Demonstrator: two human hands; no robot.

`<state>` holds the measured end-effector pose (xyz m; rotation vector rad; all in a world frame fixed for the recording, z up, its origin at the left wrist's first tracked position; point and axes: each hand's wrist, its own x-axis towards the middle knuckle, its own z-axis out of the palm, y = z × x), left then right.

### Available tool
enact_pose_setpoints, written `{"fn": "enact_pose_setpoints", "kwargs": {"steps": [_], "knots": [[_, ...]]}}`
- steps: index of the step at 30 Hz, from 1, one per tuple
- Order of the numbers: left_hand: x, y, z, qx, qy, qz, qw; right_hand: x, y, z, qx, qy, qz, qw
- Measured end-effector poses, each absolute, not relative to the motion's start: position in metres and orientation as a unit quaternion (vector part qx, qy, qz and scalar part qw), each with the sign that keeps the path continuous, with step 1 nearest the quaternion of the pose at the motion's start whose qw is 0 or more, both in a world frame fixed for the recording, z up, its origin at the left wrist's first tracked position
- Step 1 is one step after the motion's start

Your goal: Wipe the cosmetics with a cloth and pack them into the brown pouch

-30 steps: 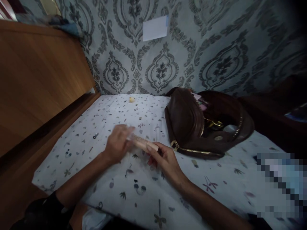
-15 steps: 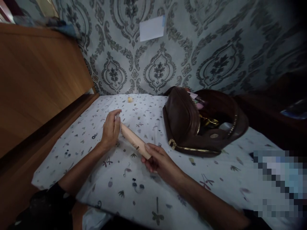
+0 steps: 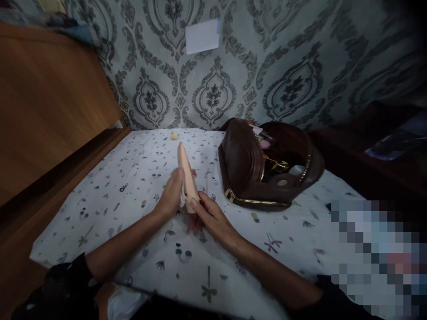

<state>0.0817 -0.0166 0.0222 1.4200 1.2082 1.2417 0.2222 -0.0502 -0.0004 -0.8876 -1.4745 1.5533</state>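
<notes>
My right hand [image 3: 213, 220] grips the lower end of a slim peach-coloured tube [image 3: 187, 171], thumb on its near face. The tube stands tilted upright, its narrow end pointing up and away toward the wall. My left hand [image 3: 172, 191] is closed close against the tube's left side, its fingers partly hidden and blurred. A small whitish piece [image 3: 182, 198] shows between the left palm and the tube; its kind cannot be made out. Both hands are above a white patterned sheet [image 3: 147, 249].
An open brown leather handbag [image 3: 243, 164] with items inside lies to the right. A small yellowish object [image 3: 174, 136] sits near the wall. Wooden furniture [image 3: 56, 98] borders the left, and a white card [image 3: 203, 36] is on the patterned wall.
The tube has swung from slanting sideways to nearly upright. My left hand has moved from its far end down along its side, nearer my right hand. The view has shifted slightly.
</notes>
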Motion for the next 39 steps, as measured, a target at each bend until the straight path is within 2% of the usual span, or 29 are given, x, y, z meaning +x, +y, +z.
{"fn": "enact_pose_setpoints", "kwargs": {"steps": [4, 8, 13, 17, 20, 26, 32, 36, 39], "knots": [[0.086, -0.042, 0.026, 0.592, 0.419, 0.441, 0.529, 0.228, -0.05, 0.005, -0.391, -0.65, 0.49, 0.43], [0.076, -0.04, 0.023, 0.6, 0.395, 0.414, 0.559, 0.23, -0.047, 0.008, -0.405, -0.672, 0.479, 0.394], [0.059, -0.031, 0.029, 0.724, 0.408, 0.371, 0.415, 0.232, -0.045, 0.013, -0.445, -0.645, 0.463, 0.414], [0.048, -0.029, 0.036, 0.783, 0.423, 0.332, 0.312, 0.234, -0.042, 0.019, -0.402, -0.535, 0.578, 0.467], [0.045, -0.029, 0.036, 0.789, 0.443, 0.319, 0.282, 0.234, -0.039, 0.019, -0.381, -0.438, 0.655, 0.484], [0.045, -0.022, 0.033, 0.627, 0.513, 0.419, 0.41, 0.236, -0.037, 0.017, -0.346, -0.382, 0.71, 0.48], [0.049, -0.017, 0.032, 0.384, 0.533, 0.467, 0.591, 0.236, -0.038, 0.014, -0.327, -0.374, 0.723, 0.48], [0.055, -0.019, 0.03, 0.258, 0.495, 0.461, 0.689, 0.235, -0.042, 0.014, -0.356, -0.441, 0.658, 0.496], [0.06, -0.023, 0.032, 0.27, 0.483, 0.451, 0.7, 0.235, -0.046, 0.016, -0.376, -0.518, 0.577, 0.507]]}}
